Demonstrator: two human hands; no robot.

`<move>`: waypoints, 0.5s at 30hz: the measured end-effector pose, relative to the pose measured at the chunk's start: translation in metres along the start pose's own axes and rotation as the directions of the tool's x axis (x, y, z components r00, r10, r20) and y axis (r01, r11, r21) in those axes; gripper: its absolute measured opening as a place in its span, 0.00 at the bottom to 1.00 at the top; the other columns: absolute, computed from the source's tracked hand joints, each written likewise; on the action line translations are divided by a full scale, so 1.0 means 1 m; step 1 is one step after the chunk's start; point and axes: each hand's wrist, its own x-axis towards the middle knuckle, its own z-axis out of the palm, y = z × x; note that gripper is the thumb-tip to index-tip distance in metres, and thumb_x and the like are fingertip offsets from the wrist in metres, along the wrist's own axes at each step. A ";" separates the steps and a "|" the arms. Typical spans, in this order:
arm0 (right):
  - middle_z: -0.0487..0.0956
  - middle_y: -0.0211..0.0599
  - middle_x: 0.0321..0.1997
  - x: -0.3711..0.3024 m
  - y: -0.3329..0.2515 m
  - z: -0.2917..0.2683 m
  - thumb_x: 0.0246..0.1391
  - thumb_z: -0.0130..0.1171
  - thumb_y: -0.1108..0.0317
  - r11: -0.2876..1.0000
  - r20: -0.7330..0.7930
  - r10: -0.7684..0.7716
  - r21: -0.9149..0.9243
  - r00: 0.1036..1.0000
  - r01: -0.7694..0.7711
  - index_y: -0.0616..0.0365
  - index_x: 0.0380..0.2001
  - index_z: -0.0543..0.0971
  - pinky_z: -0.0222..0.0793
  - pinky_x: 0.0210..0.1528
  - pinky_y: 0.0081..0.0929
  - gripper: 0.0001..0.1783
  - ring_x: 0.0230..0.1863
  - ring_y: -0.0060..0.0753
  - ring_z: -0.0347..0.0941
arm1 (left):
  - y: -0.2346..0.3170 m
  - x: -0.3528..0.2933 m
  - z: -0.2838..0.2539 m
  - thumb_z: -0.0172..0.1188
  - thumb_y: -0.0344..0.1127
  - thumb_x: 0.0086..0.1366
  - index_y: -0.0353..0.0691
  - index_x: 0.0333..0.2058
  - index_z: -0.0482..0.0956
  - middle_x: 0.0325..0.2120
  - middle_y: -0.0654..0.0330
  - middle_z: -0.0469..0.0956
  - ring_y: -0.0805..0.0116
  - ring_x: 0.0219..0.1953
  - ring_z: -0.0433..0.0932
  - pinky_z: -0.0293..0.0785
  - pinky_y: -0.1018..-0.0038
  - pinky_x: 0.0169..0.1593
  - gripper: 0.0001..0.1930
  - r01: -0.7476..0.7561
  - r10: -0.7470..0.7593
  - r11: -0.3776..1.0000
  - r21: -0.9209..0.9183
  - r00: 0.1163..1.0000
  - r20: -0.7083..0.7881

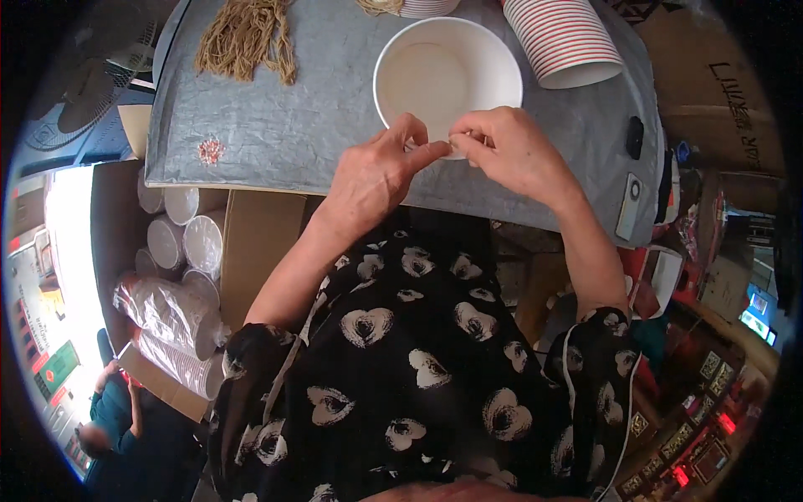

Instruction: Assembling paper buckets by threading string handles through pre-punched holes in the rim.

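A white paper tub (493, 71) stands on the grey-covered table, its open mouth facing up. At its near rim my left hand (375, 174) and my right hand (517, 155) meet, fingertips a short way apart. Both are closed in a pinch, with thumbs against bent fingers. Whatever lies between the fingertips is too small to make out. A bundle of brown string (248, 40) lies at the far left of the table. Nearer the left edge is a small pile of red and white bits (211, 151).
Nested tubs with red-lined rims (562, 38) lie on their side at the far right. A small black object (635, 137) and a pale flat device (627, 205) rest along the right edge. Left of me, a cardboard box (263, 243) adjoins several tubs. Another person (117, 410) is at lower left.
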 end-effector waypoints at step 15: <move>0.76 0.31 0.40 -0.007 0.002 0.002 0.50 0.70 0.78 0.910 -0.527 -0.221 0.190 0.821 0.367 0.62 0.43 0.80 0.75 0.35 0.20 0.16 0.35 0.20 0.76 | -0.014 0.058 -0.039 0.58 0.28 0.66 0.39 0.43 0.82 0.33 0.50 0.78 0.50 0.35 0.81 0.77 0.63 0.39 0.09 0.108 -0.123 0.895 -0.434 0.992 -0.006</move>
